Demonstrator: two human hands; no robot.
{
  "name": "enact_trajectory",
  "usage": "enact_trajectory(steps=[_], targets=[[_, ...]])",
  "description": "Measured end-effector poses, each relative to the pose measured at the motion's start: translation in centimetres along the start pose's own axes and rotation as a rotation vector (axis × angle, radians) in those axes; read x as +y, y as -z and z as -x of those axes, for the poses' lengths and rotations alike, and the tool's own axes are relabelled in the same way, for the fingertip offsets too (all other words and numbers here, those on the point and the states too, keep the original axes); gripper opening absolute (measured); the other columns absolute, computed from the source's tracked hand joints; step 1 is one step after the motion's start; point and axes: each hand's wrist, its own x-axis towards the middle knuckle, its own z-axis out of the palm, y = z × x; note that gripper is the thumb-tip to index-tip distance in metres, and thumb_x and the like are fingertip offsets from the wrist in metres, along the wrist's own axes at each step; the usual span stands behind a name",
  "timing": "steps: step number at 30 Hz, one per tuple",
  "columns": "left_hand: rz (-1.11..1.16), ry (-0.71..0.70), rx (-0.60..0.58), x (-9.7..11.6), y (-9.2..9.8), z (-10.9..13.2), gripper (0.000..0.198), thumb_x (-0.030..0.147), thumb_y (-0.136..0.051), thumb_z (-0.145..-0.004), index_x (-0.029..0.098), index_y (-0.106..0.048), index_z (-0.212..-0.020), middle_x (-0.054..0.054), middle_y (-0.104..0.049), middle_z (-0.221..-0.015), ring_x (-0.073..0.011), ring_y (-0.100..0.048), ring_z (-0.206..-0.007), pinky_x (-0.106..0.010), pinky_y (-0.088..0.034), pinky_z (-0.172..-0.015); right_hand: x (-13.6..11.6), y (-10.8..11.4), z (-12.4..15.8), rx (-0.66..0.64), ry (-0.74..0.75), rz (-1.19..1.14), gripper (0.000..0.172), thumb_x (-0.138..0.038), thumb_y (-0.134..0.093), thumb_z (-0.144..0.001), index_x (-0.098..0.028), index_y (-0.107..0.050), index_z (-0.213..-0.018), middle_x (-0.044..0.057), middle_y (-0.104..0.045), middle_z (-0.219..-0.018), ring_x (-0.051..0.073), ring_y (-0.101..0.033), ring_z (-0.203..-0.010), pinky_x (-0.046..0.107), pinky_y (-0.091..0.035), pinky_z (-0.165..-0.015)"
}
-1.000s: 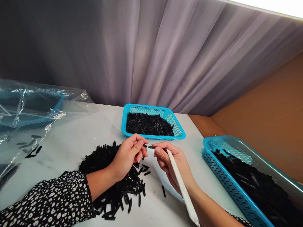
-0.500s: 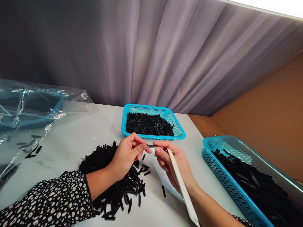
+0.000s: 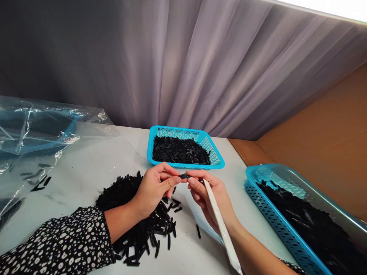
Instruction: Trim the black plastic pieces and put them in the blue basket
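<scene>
My left hand [image 3: 156, 183] is closed in a pinch on one end of a small dark strip [image 3: 184, 176], which looks ridged. Thumb and forefinger of my right hand [image 3: 210, 191] meet the strip's other end. That same hand grips a long, narrow white-wrapped tool [image 3: 219, 217], whose wrapped length slants down along my forearm. Its working end is hidden by my fingers. Below my left wrist lies a heap of similar black strips [image 3: 143, 229] on the white table [image 3: 183, 256], with several loose ones scattered to its right.
A blue perforated basket [image 3: 186, 166] of black strips stands behind my hands. Another blue basket [image 3: 275, 214], partly under clear plastic, holds more at the right beside a cardboard panel [image 3: 323, 141]. Clear plastic sheeting [image 3: 71, 139] covers the left side. A grey curtain [image 3: 183, 68] hangs behind.
My left fingers have shifted slightly around the strip, and more of the strip's face shows between the hands. My right hand and the tool have barely moved.
</scene>
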Motion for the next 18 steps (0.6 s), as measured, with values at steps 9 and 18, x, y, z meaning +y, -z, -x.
enact_trajectory(steps=[9,18], targets=[[-0.05,0.01,0.028,0.2,-0.3,0.0,0.028,0.035,-0.079,-0.074,0.018,-0.057,-0.076,0.001,-0.069,-0.059,-0.0062,-0.045,-0.042,-0.02,-0.033,-0.044,-1.0,-0.8,0.0,0.046,0.022,-0.124,0.028,-0.043,-0.074,-0.076,-0.018,-0.062,-0.069,-0.002,-0.058,-0.063,0.005,-0.028,-0.043,0.017,-0.014,-0.035],[-0.075,0.0,0.015,0.4,-0.3,0.1,0.027,0.036,-0.079,-0.074,0.017,-0.06,-0.072,0.004,-0.062,-0.051,-0.0058,-0.043,-0.04,-0.02,-0.031,-0.044,-1.0,-1.3,0.4,-0.018,-0.053,0.077,0.038,-0.049,-0.084,-0.067,-0.016,-0.065,-0.071,-0.01,-0.034,-0.049,0.005,-0.016,-0.045,0.023,-0.01,-0.042]])
